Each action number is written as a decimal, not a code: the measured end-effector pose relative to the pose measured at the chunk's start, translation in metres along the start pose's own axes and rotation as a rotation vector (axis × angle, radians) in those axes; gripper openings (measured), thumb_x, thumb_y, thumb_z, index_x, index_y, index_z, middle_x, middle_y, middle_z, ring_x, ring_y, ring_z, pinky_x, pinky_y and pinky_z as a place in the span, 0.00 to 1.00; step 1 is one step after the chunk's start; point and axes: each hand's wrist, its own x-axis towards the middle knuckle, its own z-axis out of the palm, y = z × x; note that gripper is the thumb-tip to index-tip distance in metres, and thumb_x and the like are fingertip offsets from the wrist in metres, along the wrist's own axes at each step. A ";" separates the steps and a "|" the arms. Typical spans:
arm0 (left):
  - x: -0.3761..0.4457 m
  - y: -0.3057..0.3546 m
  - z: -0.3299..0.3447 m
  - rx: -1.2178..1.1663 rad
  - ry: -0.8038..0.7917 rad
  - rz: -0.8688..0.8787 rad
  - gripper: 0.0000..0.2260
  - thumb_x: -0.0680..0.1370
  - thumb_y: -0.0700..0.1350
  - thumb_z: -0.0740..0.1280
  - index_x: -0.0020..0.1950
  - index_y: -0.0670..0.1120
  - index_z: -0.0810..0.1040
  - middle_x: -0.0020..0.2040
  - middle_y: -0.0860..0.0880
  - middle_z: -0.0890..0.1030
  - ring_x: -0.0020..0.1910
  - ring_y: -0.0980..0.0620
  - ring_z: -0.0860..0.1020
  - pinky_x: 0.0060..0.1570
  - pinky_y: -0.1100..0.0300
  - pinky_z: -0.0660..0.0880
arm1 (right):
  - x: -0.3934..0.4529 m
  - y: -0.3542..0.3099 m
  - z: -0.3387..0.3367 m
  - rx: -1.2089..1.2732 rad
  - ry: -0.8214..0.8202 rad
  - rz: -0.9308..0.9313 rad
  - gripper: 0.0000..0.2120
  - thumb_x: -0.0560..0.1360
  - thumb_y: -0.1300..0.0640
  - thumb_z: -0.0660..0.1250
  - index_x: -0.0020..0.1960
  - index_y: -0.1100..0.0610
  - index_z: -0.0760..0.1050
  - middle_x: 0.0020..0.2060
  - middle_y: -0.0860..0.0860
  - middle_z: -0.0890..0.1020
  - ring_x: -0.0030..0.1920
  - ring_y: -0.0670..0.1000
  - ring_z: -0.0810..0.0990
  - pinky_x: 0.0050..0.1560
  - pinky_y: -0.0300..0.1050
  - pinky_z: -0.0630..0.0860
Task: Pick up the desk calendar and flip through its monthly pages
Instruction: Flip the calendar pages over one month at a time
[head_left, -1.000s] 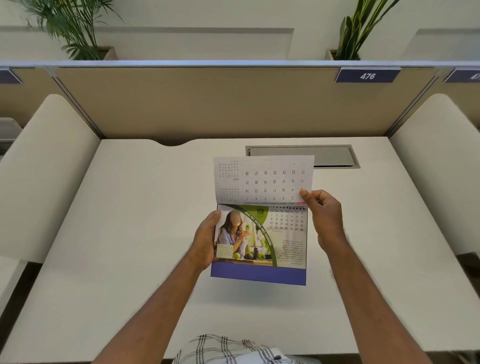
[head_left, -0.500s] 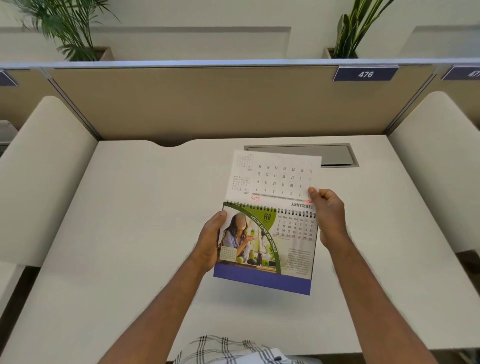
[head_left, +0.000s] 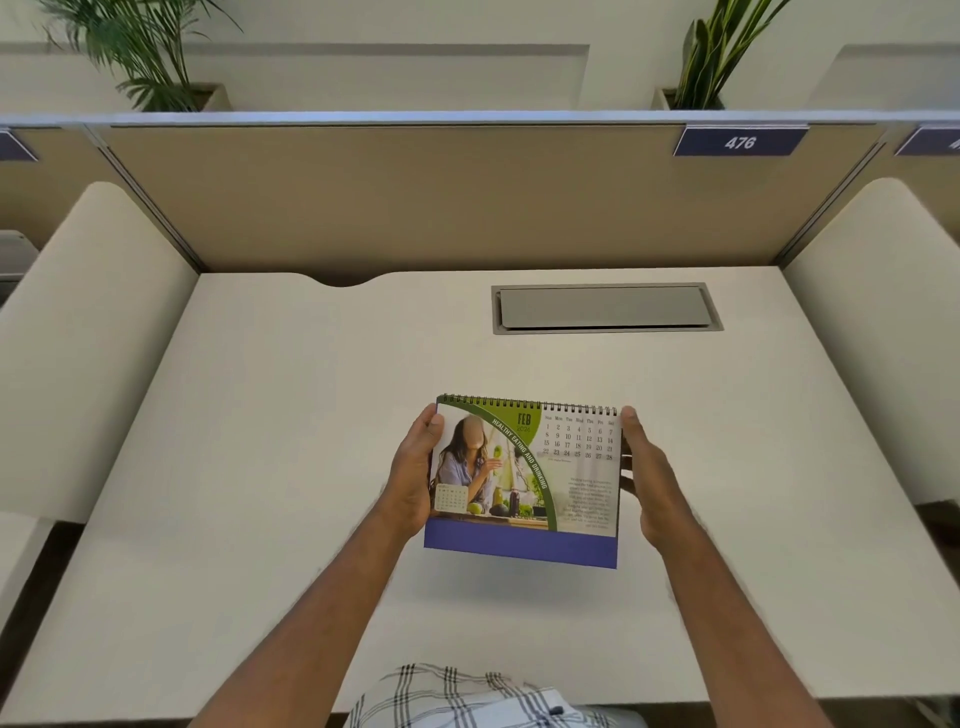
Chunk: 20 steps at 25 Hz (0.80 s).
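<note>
The spiral-bound desk calendar (head_left: 561, 488) is held in the air above the white desk (head_left: 260, 467), its FEB page facing me with a green band, a photo on the left and a date grid on the right, and a blue base strip below. My left hand (head_left: 413, 480) grips its left edge, thumb on the front. On the opposite edge my right hand (head_left: 647, 483) holds it, fingers behind the page. The turned page is out of sight behind the calendar.
A grey cable hatch (head_left: 605, 307) is set into the desk behind the calendar. A tan partition (head_left: 415, 197) with a "476" label (head_left: 740, 141) closes the back. Rounded white dividers (head_left: 78, 338) flank both sides. Two plants (head_left: 145, 52) stand beyond.
The upper page that my right hand held raised has gone over the spiral to the back. My right hand has dropped to the calendar's right edge. The full February page now shows.
</note>
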 end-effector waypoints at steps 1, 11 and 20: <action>0.000 0.000 0.000 -0.016 0.000 -0.007 0.30 0.82 0.56 0.67 0.76 0.36 0.68 0.66 0.33 0.78 0.69 0.30 0.76 0.69 0.29 0.71 | -0.004 0.003 0.000 -0.001 -0.021 0.002 0.27 0.81 0.33 0.52 0.57 0.50 0.81 0.52 0.51 0.86 0.54 0.52 0.83 0.56 0.51 0.74; -0.002 0.003 0.010 -0.176 0.073 -0.107 0.17 0.84 0.53 0.63 0.64 0.41 0.77 0.52 0.36 0.81 0.47 0.40 0.82 0.46 0.44 0.85 | -0.006 0.018 0.007 0.008 0.153 -0.083 0.17 0.84 0.41 0.56 0.58 0.51 0.76 0.55 0.51 0.85 0.54 0.51 0.84 0.46 0.44 0.79; 0.004 0.000 0.001 -0.079 0.181 -0.055 0.18 0.85 0.53 0.62 0.65 0.43 0.80 0.64 0.34 0.83 0.62 0.30 0.81 0.62 0.34 0.78 | -0.030 0.072 0.017 -0.392 0.258 -0.375 0.23 0.83 0.58 0.62 0.77 0.52 0.68 0.64 0.48 0.69 0.66 0.50 0.74 0.49 0.43 0.83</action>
